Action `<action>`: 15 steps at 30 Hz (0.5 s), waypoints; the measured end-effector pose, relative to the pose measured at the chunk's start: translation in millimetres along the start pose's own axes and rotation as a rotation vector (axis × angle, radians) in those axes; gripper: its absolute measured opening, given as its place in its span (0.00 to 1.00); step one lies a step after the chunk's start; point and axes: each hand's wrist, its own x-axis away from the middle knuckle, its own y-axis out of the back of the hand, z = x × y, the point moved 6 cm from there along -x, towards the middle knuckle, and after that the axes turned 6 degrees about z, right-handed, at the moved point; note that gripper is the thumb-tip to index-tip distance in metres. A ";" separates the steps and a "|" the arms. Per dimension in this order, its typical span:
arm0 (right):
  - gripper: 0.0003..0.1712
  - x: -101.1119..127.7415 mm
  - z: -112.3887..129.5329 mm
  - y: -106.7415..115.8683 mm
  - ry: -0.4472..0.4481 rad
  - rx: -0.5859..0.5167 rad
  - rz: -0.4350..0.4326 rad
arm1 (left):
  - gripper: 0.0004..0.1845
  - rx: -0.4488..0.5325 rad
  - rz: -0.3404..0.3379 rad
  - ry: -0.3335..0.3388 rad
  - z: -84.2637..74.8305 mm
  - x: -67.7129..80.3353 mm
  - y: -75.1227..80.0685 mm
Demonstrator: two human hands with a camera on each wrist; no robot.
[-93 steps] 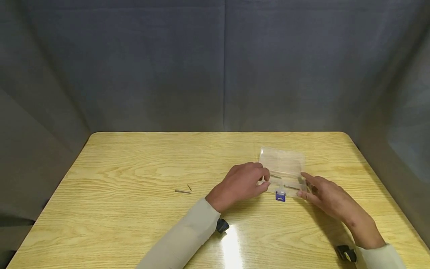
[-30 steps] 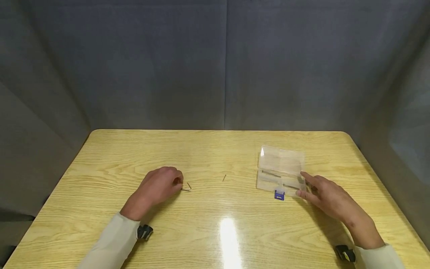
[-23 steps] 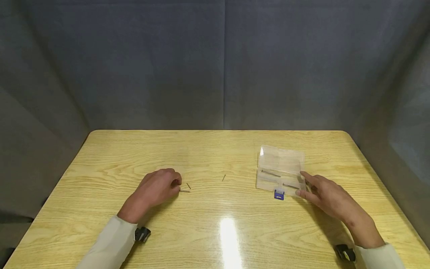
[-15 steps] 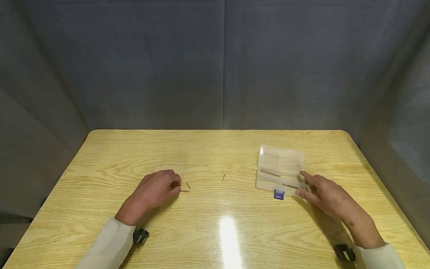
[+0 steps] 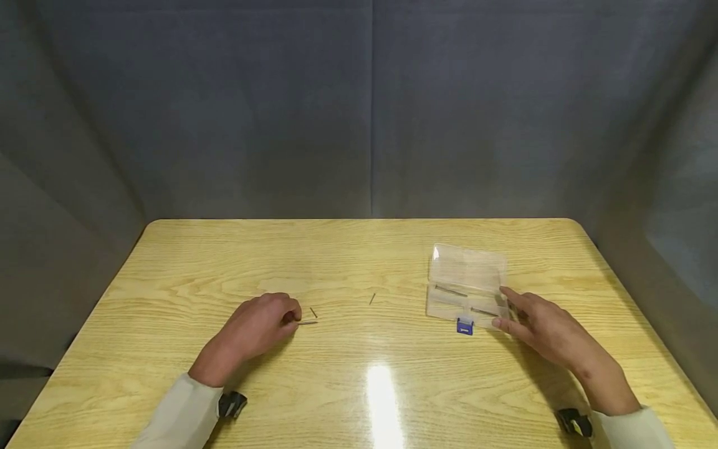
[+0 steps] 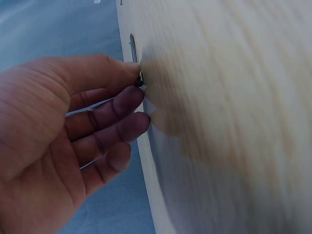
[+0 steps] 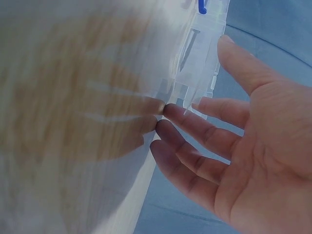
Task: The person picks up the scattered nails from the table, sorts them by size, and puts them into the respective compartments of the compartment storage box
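Left hand: rests on the light wooden table at its left-centre, thumb and curled forefinger pinching the head end of a long thin dark metal nail, which lies flat on the wood; the left wrist view shows the dark head caught at the fingertips.

Handling of the nail, by judgement: light, rigid, smooth and apt to roll or slip; best pinched at the head or mid-shank, away from the point.

Short thin dark nail: loose on the table just beyond the long one, apart from it.

Second short dark nail: loose near the table's middle, well apart from both hands.

Clear rectangular plastic box with a blue latch: lid open and laid back. Contents: two long thin nails in the compartments.

Right hand: fingers nearly straight, holding nothing, fingertips touching the box's right edge, steadying it.
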 end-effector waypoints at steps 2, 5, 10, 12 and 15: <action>0.43 0.0 -0.2 0.0 -0.001 0.000 -0.003 | 0.04 0.012 0.002 -0.001 0.1 -0.2 0.2; 0.43 0.1 0.0 0.2 0.002 -0.002 -0.006 | 0.08 0.021 0.003 -0.005 0.5 0.1 0.2; 0.42 0.3 0.5 0.8 0.007 0.005 -0.010 | 0.11 0.027 0.000 -0.025 -1.0 0.3 -0.5; 0.42 0.4 0.8 0.8 0.010 0.009 -0.013 | 0.12 0.021 -0.005 -0.030 -2.2 0.0 -0.7; 0.42 0.5 1.1 0.6 0.013 0.011 -0.016 | 0.12 0.008 -0.010 -0.046 -4.1 -0.7 -1.7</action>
